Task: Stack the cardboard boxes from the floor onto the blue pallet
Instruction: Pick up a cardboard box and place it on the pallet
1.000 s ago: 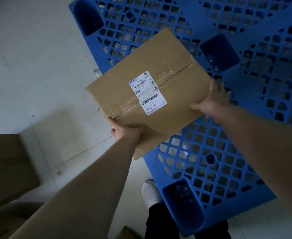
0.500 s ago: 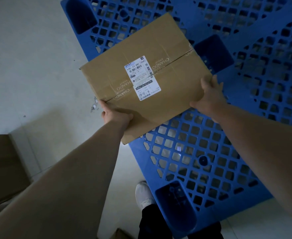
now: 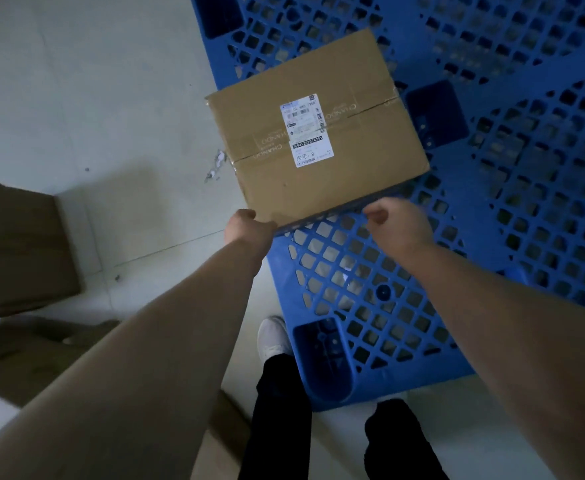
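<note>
A brown cardboard box [image 3: 318, 133] with white shipping labels lies flat on the blue pallet [image 3: 492, 202], along the pallet's left edge. My left hand [image 3: 249, 228] presses against the box's near left corner, its fingers hidden under the edge. Just in front of the box's near edge is my right hand [image 3: 398, 220], with loosely curled fingers that hold nothing. The hand is a little blurred.
More cardboard boxes stand on the pale floor at the left [image 3: 24, 247] and lower left [image 3: 42, 351], and one corner shows at the bottom [image 3: 222, 441]. My white shoe [image 3: 273, 337] and black trouser legs are at the pallet's near corner. Bits of debris [image 3: 215, 166] lie by the box.
The box went from held and tilted in the air to lying flat on the pallet. My right hand came off its right side to the near edge; my left hand slid to the corner.
</note>
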